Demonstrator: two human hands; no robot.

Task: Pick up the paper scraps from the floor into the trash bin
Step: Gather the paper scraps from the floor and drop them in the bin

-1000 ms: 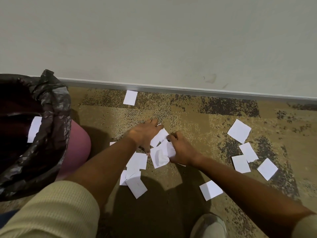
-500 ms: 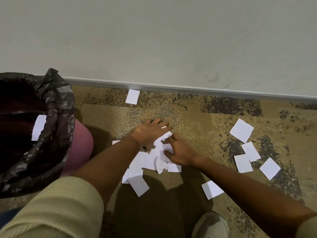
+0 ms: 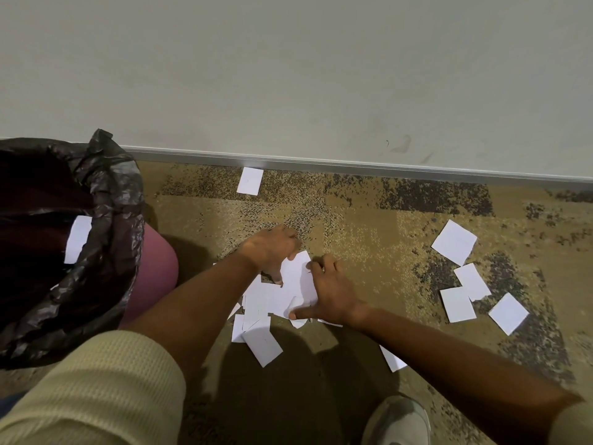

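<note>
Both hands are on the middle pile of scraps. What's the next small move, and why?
Probably squeeze the middle pile between left hand and right hand and lift it: its scraps overlap under both hands, and the trash bin stands open nearby.

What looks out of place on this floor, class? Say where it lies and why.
White paper scraps litter the carpet: a heap under the left hand and right hand, four loose ones to the right, one alone by the baseboard. Another scrap sits inside the trash bin, where the rest belong.
</note>
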